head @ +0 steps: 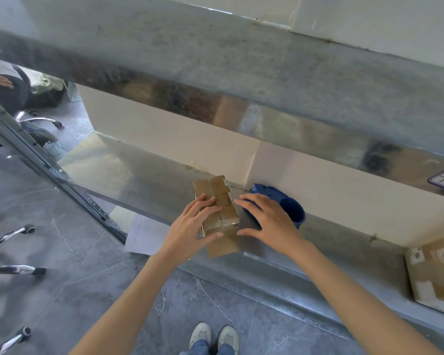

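Blue holder (292,207) partly behind right hand (269,224), perhaps tape dispenser, carton (436,275) cut by edge

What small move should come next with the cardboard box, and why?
Probably close the right hand on the right side of the cardboard box: only the left hand grips it, and the right hand lies open beside it, over a blue object.

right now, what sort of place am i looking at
Probably an office storeroom or stock corner: bare steel racking, a taped cardboard box in the left hand with another carton farther right, and wheeled office chairs.
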### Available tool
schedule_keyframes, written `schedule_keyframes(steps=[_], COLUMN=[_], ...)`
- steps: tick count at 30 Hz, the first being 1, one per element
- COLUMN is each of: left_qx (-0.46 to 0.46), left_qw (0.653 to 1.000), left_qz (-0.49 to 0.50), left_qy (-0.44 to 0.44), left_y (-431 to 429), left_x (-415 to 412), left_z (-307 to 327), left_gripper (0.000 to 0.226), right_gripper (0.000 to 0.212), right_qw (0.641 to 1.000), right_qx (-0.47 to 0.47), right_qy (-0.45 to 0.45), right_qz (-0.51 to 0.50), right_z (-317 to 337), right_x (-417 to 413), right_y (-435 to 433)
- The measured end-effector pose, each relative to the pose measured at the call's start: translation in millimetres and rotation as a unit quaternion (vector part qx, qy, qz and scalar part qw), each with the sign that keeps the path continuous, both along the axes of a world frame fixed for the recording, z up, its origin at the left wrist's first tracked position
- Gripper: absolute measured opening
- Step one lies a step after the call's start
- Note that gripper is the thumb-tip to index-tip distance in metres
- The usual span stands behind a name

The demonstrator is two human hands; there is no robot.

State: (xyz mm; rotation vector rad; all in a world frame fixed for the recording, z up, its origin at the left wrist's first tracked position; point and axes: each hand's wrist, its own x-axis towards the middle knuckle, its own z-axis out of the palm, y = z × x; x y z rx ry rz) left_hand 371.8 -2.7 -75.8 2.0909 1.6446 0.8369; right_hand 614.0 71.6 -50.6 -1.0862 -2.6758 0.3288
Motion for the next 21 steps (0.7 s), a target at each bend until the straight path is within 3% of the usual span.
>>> schedule_keyframes(steps=[4, 11, 16, 21], left_qx=[-0.007, -0.005, -0.03, -0.033], left_qw=[1.0, 1.0, 0.999, 0.998], left_qz=[0.011, -0.015, 0.001, 0.029], left_qy=[-0.014, 0.011, -0.034, -0.048], left_y=[0, 2, 0, 0], left_x=[-1, -5, -6, -2], left_z=[1, -2, 0, 2], left_gripper=[0.062, 0.057, 0.048, 0.047], right_gripper=[0.069, 0.051, 0.055, 0.039], right_qw=[0.998, 0.996, 0.995, 0.989], right_qx=[-0.045, 0.03, -0.037, -0.046], right_qy=[0.025, 0.081, 0.09, 0.127], right_qz=[0.023, 0.012, -0.003, -0.058], right_z=[-6, -24, -21, -24], right_x=[-19, -19, -20, -31], right_y=[2, 4, 2, -7])
